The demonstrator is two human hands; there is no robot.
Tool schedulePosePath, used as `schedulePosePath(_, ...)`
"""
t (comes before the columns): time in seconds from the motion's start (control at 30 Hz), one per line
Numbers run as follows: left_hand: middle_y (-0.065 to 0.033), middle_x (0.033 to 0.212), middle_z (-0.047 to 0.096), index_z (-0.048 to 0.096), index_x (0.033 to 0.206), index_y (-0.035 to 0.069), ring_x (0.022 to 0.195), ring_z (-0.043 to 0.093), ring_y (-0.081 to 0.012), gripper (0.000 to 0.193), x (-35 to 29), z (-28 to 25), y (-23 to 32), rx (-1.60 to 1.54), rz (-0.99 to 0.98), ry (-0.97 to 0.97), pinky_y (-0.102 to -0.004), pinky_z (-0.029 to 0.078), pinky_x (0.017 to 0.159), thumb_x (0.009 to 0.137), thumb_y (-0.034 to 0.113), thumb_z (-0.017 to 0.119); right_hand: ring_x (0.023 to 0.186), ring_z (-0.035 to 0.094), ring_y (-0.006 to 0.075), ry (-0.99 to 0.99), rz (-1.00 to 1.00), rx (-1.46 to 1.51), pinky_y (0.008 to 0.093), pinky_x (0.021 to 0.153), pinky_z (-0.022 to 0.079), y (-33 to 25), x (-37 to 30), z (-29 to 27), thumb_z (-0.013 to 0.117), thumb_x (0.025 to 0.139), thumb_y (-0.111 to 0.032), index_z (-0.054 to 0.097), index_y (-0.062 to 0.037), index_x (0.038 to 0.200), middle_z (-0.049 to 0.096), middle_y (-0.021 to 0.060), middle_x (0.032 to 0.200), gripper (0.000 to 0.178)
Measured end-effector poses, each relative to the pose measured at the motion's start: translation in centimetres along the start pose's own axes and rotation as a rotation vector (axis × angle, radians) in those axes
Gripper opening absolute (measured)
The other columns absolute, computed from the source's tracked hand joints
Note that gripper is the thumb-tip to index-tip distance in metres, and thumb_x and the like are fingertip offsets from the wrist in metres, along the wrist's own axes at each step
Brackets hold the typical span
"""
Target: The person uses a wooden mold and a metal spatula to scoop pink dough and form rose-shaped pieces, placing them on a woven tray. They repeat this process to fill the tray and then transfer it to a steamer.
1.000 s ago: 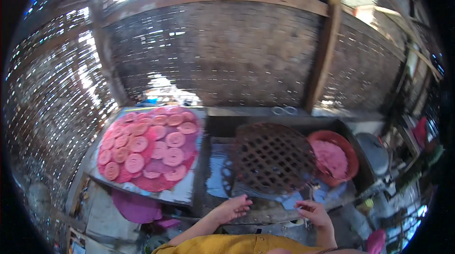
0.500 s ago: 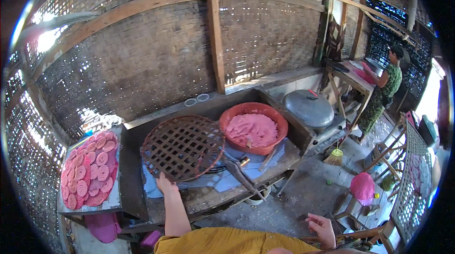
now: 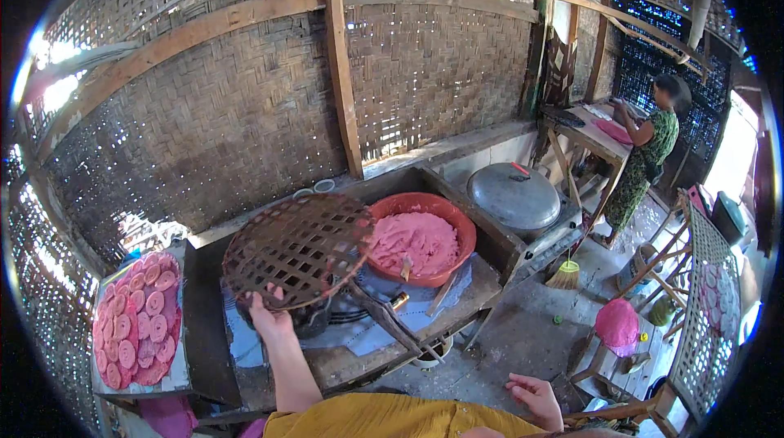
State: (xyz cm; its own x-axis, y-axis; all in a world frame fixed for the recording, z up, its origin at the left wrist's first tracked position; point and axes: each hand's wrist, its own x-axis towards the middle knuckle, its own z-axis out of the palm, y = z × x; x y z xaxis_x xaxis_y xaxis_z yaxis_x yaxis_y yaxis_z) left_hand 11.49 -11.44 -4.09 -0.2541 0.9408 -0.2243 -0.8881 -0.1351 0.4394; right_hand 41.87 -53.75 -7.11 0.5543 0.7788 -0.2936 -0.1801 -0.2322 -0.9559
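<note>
My left hand grips the near edge of a round, dark, openwork woven bamboo tray. That tray is tilted, its near side raised off the bench, and a dark pot shows partly beneath it. To the right of the tray stands a red plastic basin filled with pink dough, a utensil handle sticking out of it. Low in front of my body hovers my right hand, empty, its fingers loosely bent and apart.
Pink coiled rounds cover a board at the left. A large lidded metal pot sits right of the basin. Wooden sticks cross the bench edge. A person stands at a far table. A broom rests on the floor.
My left hand has taken the tray's edge more fully and raised its near side, uncovering part of the dark pot. My right hand stays low. The view has shifted slightly.
</note>
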Motion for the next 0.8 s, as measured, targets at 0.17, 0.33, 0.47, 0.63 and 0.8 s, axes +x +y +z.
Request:
schedulePosePath(0.17, -0.0054, 0.101, 0.05, 0.041, 0.108, 0.014, 0.083, 0.052, -0.0213, 0.02, 0.6, 4.9, -8.3, 0.043, -0.252, -0.087, -0.0427, 0.045, 0.073, 0.089, 0.011, 0.034, 0.067, 0.052, 0.007, 0.014, 0.042, -0.066, 0.0206, 0.058, 0.043, -1.9, 4.1, 0.9, 0.059, 0.078, -0.009, 0.054, 0.0007, 0.108, 0.061, 0.0046, 0.087, 0.033)
schedulePosePath(0.33, -0.0042, 0.102, 0.051, 0.041, 0.11, 0.014, 0.08, 0.053, -0.0197, 0.023, 0.7, 6.4, -15.8, 0.144, -0.416, -0.148, -0.0409, 0.045, 0.07, 0.09, 0.01, 0.032, 0.065, 0.051, 0.0063, -0.007, -0.067, -0.046, 0.021, 0.058, 0.043, -4.2, 8.7, 1.3, 0.058, 0.079, -0.01, 0.054, -0.0004, 0.109, 0.061, 0.0041, 0.087, 0.032)
schedulePosePath(0.47, -0.006, 0.101, 0.051, 0.042, 0.11, 0.012, 0.079, 0.053, -0.0204, 0.022, 0.5, 6.3, -18.9, 0.227, -0.517, -0.075, -0.0405, 0.047, 0.068, 0.09, 0.012, 0.033, 0.065, 0.051, 0.0063, 0.04, -0.124, -0.076, 0.0216, 0.058, 0.043, -7.7, 11.7, 0.5, 0.058, 0.079, -0.01, 0.055, -0.0004, 0.108, 0.062, 0.0042, 0.086, 0.031)
schedulePosePath(0.63, -0.01, 0.094, 0.05, 0.041, 0.106, 0.005, 0.075, 0.053, -0.0219, 0.02, 3.3, 2.3, -21.5, 0.235, -0.525, -0.064, -0.0405, 0.048, 0.065, 0.091, 0.015, 0.032, 0.063, 0.052, 0.0069, 0.107, -0.201, -0.104, 0.0223, 0.057, 0.045, -11.1, 17.3, -4.2, 0.057, 0.079, -0.009, 0.056, -0.0011, 0.107, 0.062, 0.0057, 0.085, 0.029)
schedulePosePath(0.8, -0.0086, 0.084, 0.052, 0.041, 0.106, 0.006, 0.073, 0.053, -0.0209, 0.022, 0.2, 3.6, -21.6, 0.393, -0.335, 0.104, -0.0363, 0.048, 0.059, 0.091, 0.015, 0.029, 0.061, 0.051, 0.0066, 0.174, -0.296, -0.124, 0.0211, 0.056, 0.043, -15.7, 28.1, -10.8, 0.058, 0.078, -0.01, 0.057, -0.0001, 0.105, 0.06, 0.0023, 0.076, 0.028)
